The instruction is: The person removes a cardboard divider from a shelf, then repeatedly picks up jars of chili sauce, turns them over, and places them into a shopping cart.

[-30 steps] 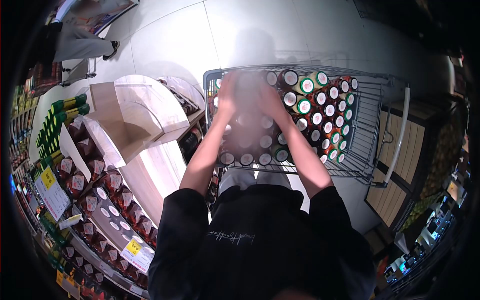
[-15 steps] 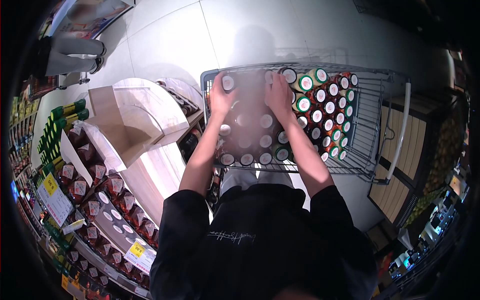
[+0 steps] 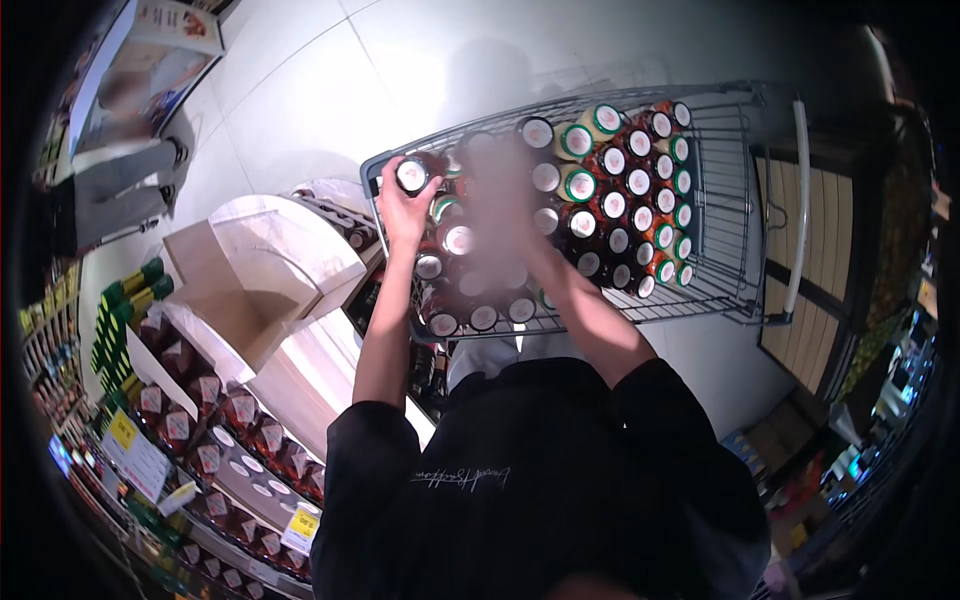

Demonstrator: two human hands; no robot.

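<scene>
A wire shopping cart [image 3: 722,215] stands in front of me, packed with jars that have white, black and green lids. At its left end my left hand [image 3: 403,212] curls its thumb and fingers around a dark-lidded jar [image 3: 411,175]. My right hand [image 3: 515,205] reaches in over the middle of the load, and a hazy smear covers its fingers. Just right of it are a green-rimmed jar [image 3: 576,140] and a black-rimmed jar [image 3: 536,132]. The haze also blurs several lids between my two hands.
An open cardboard carton [image 3: 240,290] sits on the display at left, beside shelves of red jars [image 3: 240,410] with price tags [image 3: 135,455]. Another person's legs [image 3: 125,195] show at upper left. A slatted wooden stand [image 3: 815,230] is beyond the cart's handle.
The view has shifted and turned slightly, so the cart appears tilted and farther left. My left hand stays on the corner jar; my right hand has moved left and is now blurred.
</scene>
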